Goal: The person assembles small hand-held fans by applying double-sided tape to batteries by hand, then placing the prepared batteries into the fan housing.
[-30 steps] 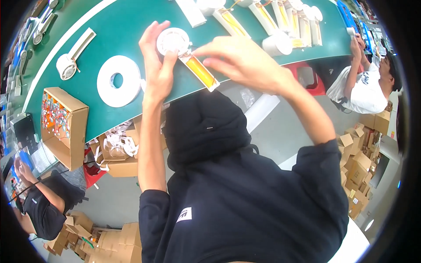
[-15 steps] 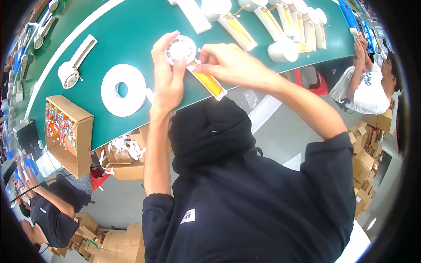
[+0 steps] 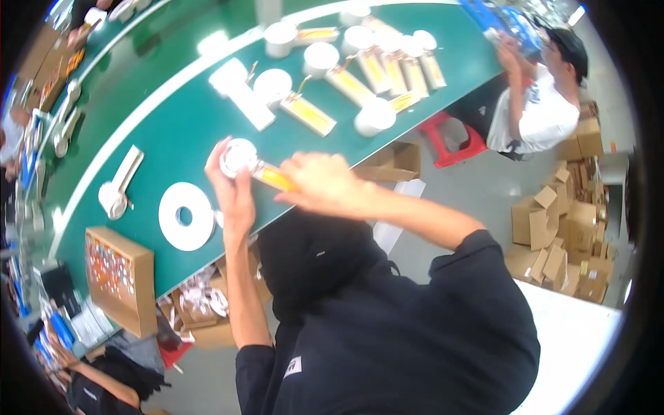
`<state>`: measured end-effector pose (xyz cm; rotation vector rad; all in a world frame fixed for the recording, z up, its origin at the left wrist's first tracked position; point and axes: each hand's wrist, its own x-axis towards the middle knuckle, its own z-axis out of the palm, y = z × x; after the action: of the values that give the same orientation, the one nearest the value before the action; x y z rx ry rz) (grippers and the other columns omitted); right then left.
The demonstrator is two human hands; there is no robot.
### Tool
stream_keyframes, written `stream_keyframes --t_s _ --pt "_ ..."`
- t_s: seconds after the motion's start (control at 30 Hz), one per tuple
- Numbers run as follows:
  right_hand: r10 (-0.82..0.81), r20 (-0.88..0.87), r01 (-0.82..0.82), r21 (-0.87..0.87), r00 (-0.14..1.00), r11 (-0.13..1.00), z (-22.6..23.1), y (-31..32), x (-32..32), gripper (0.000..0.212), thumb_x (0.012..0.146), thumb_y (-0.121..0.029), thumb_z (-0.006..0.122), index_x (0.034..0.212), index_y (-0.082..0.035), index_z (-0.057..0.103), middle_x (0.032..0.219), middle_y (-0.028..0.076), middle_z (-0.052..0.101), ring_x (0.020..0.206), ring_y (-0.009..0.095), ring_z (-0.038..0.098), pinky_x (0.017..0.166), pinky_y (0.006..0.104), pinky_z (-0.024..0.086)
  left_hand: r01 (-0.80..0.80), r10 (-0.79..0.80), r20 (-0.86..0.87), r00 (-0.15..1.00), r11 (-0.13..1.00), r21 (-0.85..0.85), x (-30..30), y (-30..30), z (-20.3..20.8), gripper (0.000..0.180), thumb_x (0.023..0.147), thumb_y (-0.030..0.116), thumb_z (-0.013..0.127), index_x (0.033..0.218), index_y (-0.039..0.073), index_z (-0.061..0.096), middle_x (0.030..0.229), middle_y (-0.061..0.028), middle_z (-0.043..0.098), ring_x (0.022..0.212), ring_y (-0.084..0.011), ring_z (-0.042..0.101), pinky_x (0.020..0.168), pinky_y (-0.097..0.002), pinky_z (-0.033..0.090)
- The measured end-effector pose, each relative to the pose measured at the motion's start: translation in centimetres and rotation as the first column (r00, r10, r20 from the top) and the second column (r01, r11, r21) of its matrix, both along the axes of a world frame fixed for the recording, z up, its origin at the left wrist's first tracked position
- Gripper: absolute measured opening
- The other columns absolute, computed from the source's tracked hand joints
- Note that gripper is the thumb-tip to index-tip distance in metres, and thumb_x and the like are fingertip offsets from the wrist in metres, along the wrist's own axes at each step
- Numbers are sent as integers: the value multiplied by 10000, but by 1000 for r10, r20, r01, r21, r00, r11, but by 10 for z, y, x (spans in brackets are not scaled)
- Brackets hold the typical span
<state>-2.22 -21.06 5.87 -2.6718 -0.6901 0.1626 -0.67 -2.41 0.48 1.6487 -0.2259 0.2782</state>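
Over the green table's near edge, my left hand (image 3: 236, 200) grips the round white head of a handheld fan body (image 3: 238, 155), its fingers and thumb around the rim. From that head a short handle runs to the right, with a yellow battery (image 3: 275, 178) lying in it. My right hand (image 3: 324, 185) is closed over the far end of this handle, slightly blurred, and hides its tip. Nearest my left hand lies a large roll of white tape (image 3: 169, 216). Further left is another white fan part (image 3: 121, 183).
Several fan bodies with yellow batteries (image 3: 308, 114) lie at the back right of the green table (image 3: 187, 149). A cardboard box (image 3: 144, 304) of small wired parts stands at the left edge. A person (image 3: 543, 111) sits at the right, near a red stool (image 3: 449, 149).
My right hand has moved from beside the fan head to the outer end of the handle, covering it. My left hand keeps its hold on the head. The whole view has shifted.
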Motion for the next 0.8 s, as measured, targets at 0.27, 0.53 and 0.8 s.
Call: stream_keyframes --t_s 0.27,0.53,0.8 --pt "-64 334 -38 289 941 956 -16 7 -28 355 834 -279 709 1073 -96 520 991 120 523 732 290 640 532 379 511 12 -13 -8 1000 997 -70 -5 5 3 490 964 133 519 1384 -18 317 1402 -168 395 1261 -253 423 1088 -362 324" --pt "92 255 -136 160 963 978 -8 20 -6 348 833 -217 698 1131 -148 533 959 100 484 825 275 587 520 415 501 14 -16 -15 1000 995 -95 -5 3 -6 489 962 112 518 1385 -21 312 1370 -162 432 1229 -242 459 1059 -349 361" --pt "76 198 -107 151 977 983 -1 25 -7 292 879 -185 641 1151 -163 536 847 102 515 738 314 616 513 454 489 -5 12 62 998 993 -121 -6 3 -6 520 954 85 549 1393 -15 289 1362 -187 470 1242 -254 476 1067 -353 365"
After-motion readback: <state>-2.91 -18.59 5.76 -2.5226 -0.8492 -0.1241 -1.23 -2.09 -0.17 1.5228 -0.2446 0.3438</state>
